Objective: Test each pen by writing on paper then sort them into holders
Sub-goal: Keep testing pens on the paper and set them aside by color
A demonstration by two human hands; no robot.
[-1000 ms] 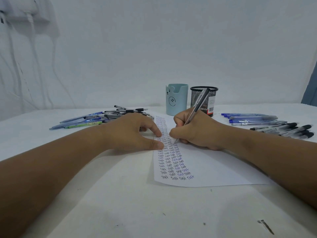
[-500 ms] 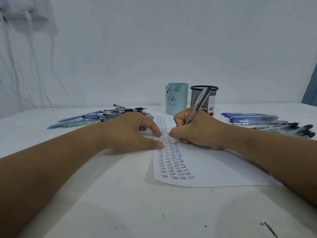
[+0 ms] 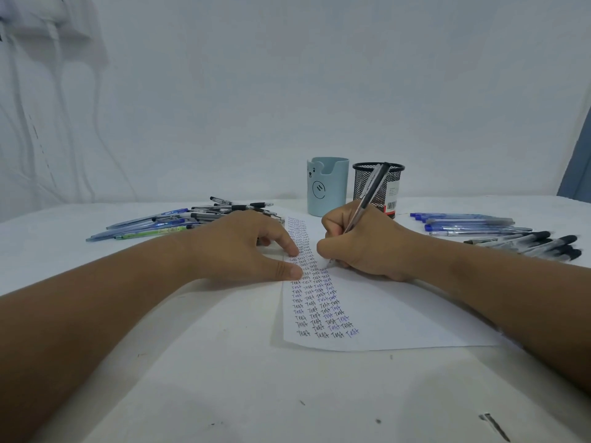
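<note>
A white sheet of paper point(image 3: 393, 318) lies in the middle of the table, its left side filled with columns of the word "Test". My right hand point(image 3: 364, 247) grips a clear pen with a black cap end point(image 3: 371, 190), its tip touching the paper at the edge of the written columns. My left hand point(image 3: 246, 244) rests on the paper's left edge, thumb and index finger pressing it flat. Behind the paper stand a light blue holder with a bear face point(image 3: 327, 187) and a black mesh holder point(image 3: 388, 193).
A heap of several pens point(image 3: 179, 223) lies at the back left. At the right, several blue pens point(image 3: 470, 223) lie in a row, with several black-capped pens point(image 3: 540, 246) just in front of them. A white wall rises behind the table.
My right hand has shifted slightly while writing, and the pen tip has moved a little on the paper. My left hand has kept its place.
</note>
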